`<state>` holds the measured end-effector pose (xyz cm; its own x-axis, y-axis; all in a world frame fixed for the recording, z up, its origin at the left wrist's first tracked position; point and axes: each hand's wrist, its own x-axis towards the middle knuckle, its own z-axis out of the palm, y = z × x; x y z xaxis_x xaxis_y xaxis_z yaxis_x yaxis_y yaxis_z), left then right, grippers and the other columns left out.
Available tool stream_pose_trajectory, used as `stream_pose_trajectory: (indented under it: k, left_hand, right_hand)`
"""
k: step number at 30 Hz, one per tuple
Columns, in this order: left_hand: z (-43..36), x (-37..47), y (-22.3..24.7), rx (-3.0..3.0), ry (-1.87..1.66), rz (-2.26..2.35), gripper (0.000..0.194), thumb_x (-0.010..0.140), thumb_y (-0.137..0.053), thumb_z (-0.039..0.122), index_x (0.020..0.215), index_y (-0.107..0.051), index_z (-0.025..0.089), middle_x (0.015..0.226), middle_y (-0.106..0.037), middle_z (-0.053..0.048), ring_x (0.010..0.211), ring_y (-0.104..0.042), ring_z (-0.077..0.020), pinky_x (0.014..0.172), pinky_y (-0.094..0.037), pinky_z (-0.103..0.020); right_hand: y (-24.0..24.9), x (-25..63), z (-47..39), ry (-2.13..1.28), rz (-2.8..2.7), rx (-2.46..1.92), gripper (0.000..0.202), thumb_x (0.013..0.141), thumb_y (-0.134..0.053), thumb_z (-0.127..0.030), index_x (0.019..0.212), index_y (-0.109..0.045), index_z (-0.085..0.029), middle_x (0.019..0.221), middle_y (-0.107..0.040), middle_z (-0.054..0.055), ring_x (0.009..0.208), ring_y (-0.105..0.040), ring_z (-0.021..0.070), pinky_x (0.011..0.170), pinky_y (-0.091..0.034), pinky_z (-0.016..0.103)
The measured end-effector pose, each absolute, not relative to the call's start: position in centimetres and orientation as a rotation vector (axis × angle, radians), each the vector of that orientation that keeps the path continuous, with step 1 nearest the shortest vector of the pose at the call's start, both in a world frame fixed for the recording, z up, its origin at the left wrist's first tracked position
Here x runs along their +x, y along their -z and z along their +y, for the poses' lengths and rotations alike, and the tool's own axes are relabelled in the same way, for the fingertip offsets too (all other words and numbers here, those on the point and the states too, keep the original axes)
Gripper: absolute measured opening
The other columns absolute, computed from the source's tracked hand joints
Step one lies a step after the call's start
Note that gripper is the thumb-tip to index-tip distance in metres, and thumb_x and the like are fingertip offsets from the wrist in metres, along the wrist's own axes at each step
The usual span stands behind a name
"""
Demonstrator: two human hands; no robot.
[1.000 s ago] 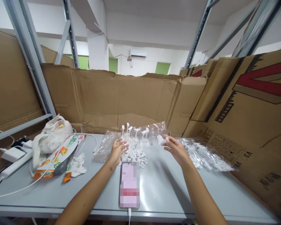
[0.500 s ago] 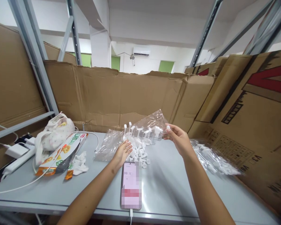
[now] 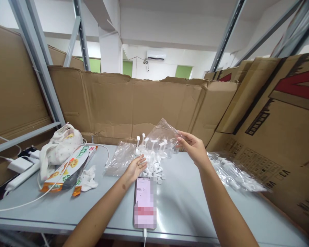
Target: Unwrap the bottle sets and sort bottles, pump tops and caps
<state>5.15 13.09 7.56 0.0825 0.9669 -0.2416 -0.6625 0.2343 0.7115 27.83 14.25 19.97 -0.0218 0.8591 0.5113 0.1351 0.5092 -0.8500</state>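
My right hand (image 3: 193, 145) pinches the edge of a clear plastic bag (image 3: 162, 132), which rises slantwise above the middle of the table. Under and in front of the bag lies a heap of small white plastic pieces (image 3: 154, 167). Several white pieces with flat heads on thin stems (image 3: 143, 138) stand upright at the back of the heap. Beside the heap's left edge, my left hand (image 3: 136, 168) is open, palm turned toward the pieces, fingers extended. Whether its fingertips touch any piece is hard to tell. Another clear bag (image 3: 121, 159) lies flat to its left.
A phone (image 3: 145, 206) with a charging cable lies before the heap. To the right is a clear bag of white pieces (image 3: 234, 173). A food packet (image 3: 69, 168), crumpled tissue (image 3: 89, 178), cloth bundle (image 3: 61, 144) and power strip (image 3: 22, 176) occupy the left. Cardboard (image 3: 144, 106) walls the back.
My right hand has shifted slightly left, and the raised bag has moved left with it. A white piece seen at its fingertips earlier no longer shows there. My left hand has barely moved.
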Motion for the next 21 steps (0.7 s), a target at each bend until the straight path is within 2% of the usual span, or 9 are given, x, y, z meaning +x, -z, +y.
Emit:
stream_pose_trajectory:
  k: [10,14,18,21]
  left_hand:
    - [12.7,4.9,-7.4,0.6,-1.319,0.794,0.032,0.077,-0.059,0.028,0.107,-0.055,0.018,0.125,-0.05,-0.013,0.105,-0.056,-0.0209,0.09,-0.044,-0.032]
    - [11.9,4.4,-8.5,0.82,-1.463,0.817,0.038,0.077,-0.06,0.039,0.111,-0.054,0.021,0.126,-0.05,-0.012,0.112,-0.051,-0.024,0.091,-0.042,-0.035]
    - [11.0,3.7,-9.7,0.998,-1.53,0.804,0.047,0.077,-0.058,0.047,0.116,-0.049,0.022,0.121,-0.053,-0.013,0.104,-0.056,-0.0244,0.086,-0.044,-0.037]
    - [10.9,3.1,-10.1,1.068,-1.581,0.777,0.047,0.078,-0.054,0.051,0.113,-0.051,0.021,0.11,-0.059,-0.011,0.093,-0.061,-0.0223,0.08,-0.046,-0.035]
  right_hand:
    - [-20.7,28.9,14.1,-0.553,-1.393,-0.774,0.037,0.07,-0.068,-0.039,0.101,-0.065,-0.019,0.094,-0.068,0.007,0.075,-0.063,0.0185,0.06,-0.054,0.031]
    - [-21.1,30.2,13.7,-0.515,-1.29,-0.737,0.032,0.07,-0.068,-0.036,0.097,-0.066,-0.02,0.092,-0.069,0.006,0.068,-0.062,0.0152,0.054,-0.05,0.027]
    - [-20.5,31.4,13.9,-0.685,-1.196,-0.759,0.033,0.066,-0.07,-0.037,0.094,-0.067,-0.019,0.082,-0.068,0.005,0.054,-0.056,0.0104,0.047,-0.044,0.024]
    - [-19.2,31.7,14.4,-0.882,-1.214,-0.818,0.034,0.063,-0.073,-0.037,0.092,-0.067,-0.019,0.077,-0.067,0.003,0.049,-0.051,0.0081,0.044,-0.039,0.022]
